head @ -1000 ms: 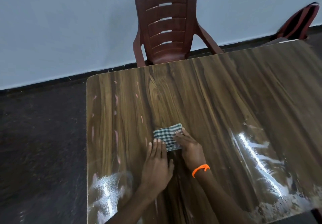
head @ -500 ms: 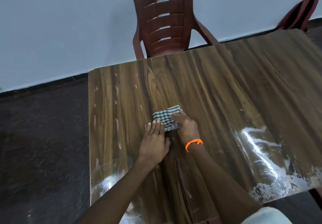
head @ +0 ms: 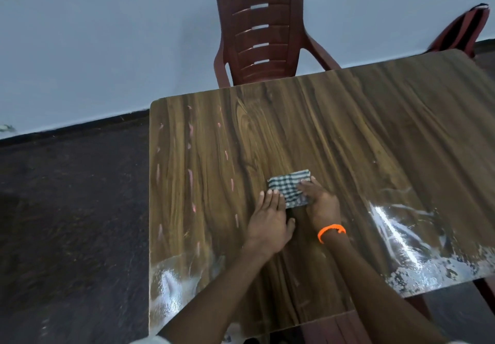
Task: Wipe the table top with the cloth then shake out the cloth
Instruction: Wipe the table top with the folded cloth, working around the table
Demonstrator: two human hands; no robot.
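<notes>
A wood-grain table top (head: 348,134) stands before a maroon chair (head: 261,30). Mid-table lies the folded checked cloth (head: 289,187); the left hand (head: 269,223) lies flat, fingers together, at its near-left corner. The right hand (head: 320,205) presses flat on its right side.

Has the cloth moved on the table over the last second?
Yes. The cloth has slid to the person's right across the table top, and its gap from the pink marks on the wood is now wider.

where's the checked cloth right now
In the head view the checked cloth lies folded near the middle of the table, under the fingertips of the left hand and right hand.
</notes>
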